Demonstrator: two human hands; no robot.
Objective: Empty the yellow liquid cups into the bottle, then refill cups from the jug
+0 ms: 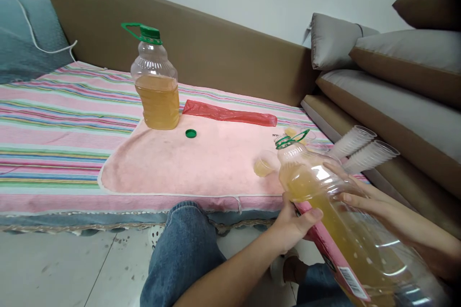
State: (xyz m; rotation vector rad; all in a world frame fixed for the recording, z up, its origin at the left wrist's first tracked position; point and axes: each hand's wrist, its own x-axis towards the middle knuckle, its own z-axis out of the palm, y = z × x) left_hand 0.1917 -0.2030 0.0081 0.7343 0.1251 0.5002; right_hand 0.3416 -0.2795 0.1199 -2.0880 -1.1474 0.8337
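A large clear plastic bottle (345, 230) of yellow liquid lies tilted in both my hands, its uncapped neck pointing up and to the left. My left hand (297, 224) grips it from the near side, by the pink label. On the far side, my right hand (351, 192) rests round the body, fingers partly seen through the plastic. Beside the neck stands a clear cup (263, 167) with yellow liquid in it. Another cup (291, 132) with some yellow liquid shows behind the neck, partly hidden. A loose green cap (190, 133) is on the pink cloth (201, 168).
A second bottle (158, 100), capped green, stands upright at the cloth's far left. Behind the cloth lies a folded red plastic bag (230, 113). Stacked clear cups (372, 156) lean at the right, near piled cushions (389, 91). The striped bed (54, 129) ends just before my knees.
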